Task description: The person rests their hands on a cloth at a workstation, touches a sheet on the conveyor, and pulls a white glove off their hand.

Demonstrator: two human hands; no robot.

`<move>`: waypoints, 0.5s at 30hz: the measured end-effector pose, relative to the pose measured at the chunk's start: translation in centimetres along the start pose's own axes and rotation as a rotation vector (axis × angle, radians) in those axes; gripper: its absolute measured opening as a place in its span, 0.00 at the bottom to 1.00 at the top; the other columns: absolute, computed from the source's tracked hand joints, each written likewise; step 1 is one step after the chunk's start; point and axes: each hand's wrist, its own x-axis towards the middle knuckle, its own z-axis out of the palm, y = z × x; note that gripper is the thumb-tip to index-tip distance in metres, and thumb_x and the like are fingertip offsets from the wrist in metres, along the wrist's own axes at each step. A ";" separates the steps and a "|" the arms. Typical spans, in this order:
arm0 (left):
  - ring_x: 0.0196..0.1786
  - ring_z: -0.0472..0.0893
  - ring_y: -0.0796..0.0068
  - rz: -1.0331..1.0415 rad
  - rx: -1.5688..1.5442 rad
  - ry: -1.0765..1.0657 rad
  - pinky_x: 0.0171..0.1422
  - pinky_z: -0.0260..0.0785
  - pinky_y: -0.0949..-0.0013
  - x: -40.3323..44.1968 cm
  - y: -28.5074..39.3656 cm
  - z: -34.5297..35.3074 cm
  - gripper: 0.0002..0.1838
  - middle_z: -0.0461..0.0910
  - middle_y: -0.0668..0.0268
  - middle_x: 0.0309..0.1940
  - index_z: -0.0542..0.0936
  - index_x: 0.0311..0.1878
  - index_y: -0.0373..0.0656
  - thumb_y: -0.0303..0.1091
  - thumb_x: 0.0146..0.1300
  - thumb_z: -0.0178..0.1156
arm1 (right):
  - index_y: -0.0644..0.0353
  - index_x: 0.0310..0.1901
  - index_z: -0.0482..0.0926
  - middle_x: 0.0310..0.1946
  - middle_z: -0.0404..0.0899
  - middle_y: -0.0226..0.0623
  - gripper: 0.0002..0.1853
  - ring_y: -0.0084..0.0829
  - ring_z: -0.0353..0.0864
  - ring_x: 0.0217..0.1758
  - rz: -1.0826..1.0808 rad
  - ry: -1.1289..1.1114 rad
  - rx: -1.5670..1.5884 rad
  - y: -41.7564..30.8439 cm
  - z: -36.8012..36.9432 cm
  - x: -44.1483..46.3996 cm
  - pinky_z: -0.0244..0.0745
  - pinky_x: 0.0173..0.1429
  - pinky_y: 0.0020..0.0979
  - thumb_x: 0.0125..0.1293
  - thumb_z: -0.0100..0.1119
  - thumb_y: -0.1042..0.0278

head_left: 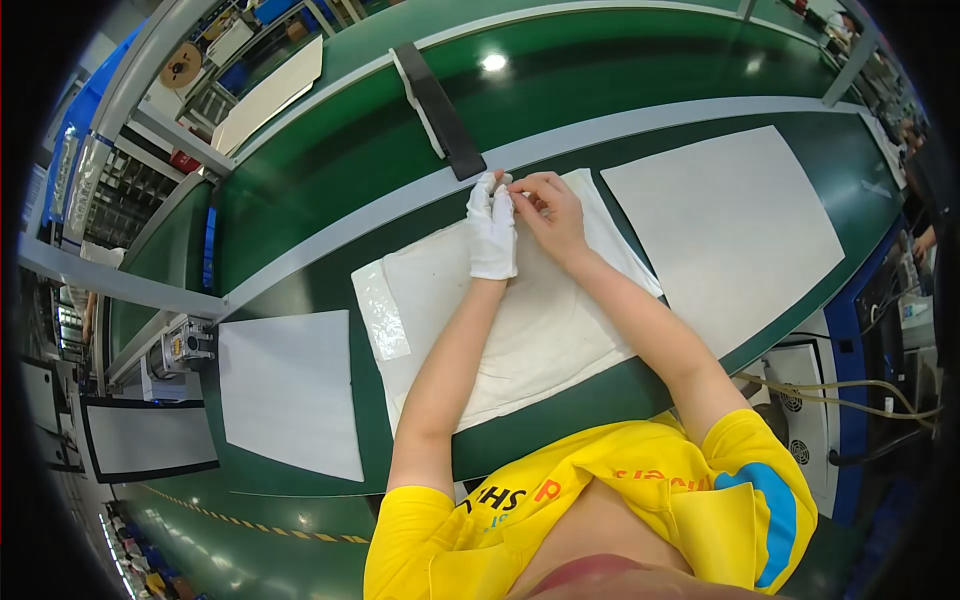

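My left hand (492, 232) wears a white glove and is raised over the cloth, its fingers bent together at the top. Bare and close beside it, my right hand (553, 212) has thumb and forefinger pinched against the gloved fingertips. Whatever lies between the fingertips is too small or hidden to make out. Beneath both forearms a white cloth (540, 335) is spread on the green table, with a shiny clear plastic strip (383, 310) along its left side. Just beyond the gloved fingers is the near end of a long black bar (440, 110) with a white edge.
White sheets lie on either side: a left sheet (288, 390) and a larger right sheet (730, 225). A grey metal rail (400, 208) runs behind the cloth, with a green belt (300, 200) past it. A black-framed panel (150, 438) stands at far left; hoses (850, 385) hang at right.
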 end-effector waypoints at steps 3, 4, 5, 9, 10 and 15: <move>0.43 0.75 0.79 0.109 -0.060 -0.024 0.46 0.69 0.74 -0.1 -0.2 0.0 0.12 0.77 0.65 0.46 0.74 0.52 0.38 0.30 0.68 0.49 | 0.57 0.38 0.81 0.36 0.77 0.31 0.07 0.22 0.75 0.28 -0.036 -0.016 -0.024 -0.3 0.1 0.0 0.70 0.31 0.21 0.58 0.60 0.78; 0.42 0.74 0.79 0.144 0.003 -0.037 0.45 0.69 0.75 -0.2 -0.2 -0.3 0.11 0.76 0.65 0.45 0.74 0.51 0.38 0.30 0.68 0.49 | 0.57 0.38 0.80 0.36 0.77 0.31 0.07 0.22 0.75 0.28 -0.049 -0.016 -0.032 -0.4 0.1 0.0 0.70 0.30 0.21 0.58 0.60 0.78; 0.40 0.74 0.80 0.179 0.067 -0.050 0.44 0.69 0.75 -0.2 -0.2 -0.5 0.11 0.76 0.66 0.43 0.74 0.49 0.38 0.30 0.68 0.48 | 0.57 0.38 0.80 0.36 0.76 0.31 0.07 0.22 0.75 0.28 -0.062 -0.015 -0.039 -0.5 0.1 0.0 0.70 0.30 0.21 0.59 0.59 0.77; 0.37 0.73 0.80 0.172 0.112 -0.047 0.42 0.68 0.75 -0.2 0.1 -0.5 0.07 0.75 0.67 0.39 0.74 0.45 0.39 0.29 0.67 0.49 | 0.58 0.38 0.78 0.35 0.76 0.31 0.06 0.23 0.75 0.28 -0.054 -0.016 -0.065 -0.3 0.2 -0.1 0.70 0.30 0.22 0.59 0.59 0.77; 0.36 0.72 0.81 0.151 0.103 -0.039 0.41 0.67 0.76 -0.2 0.1 -0.5 0.06 0.75 0.67 0.38 0.73 0.43 0.39 0.29 0.67 0.50 | 0.58 0.38 0.78 0.35 0.76 0.31 0.05 0.23 0.75 0.28 -0.043 -0.016 -0.074 -0.3 0.2 -0.1 0.70 0.30 0.22 0.60 0.59 0.77; 0.36 0.72 0.81 0.107 0.005 -0.006 0.40 0.67 0.76 -0.2 0.3 -0.3 0.05 0.75 0.68 0.38 0.73 0.43 0.40 0.28 0.66 0.52 | 0.58 0.37 0.77 0.34 0.76 0.31 0.04 0.23 0.75 0.27 -0.031 -0.012 -0.080 -0.3 0.3 -0.1 0.69 0.29 0.22 0.60 0.59 0.76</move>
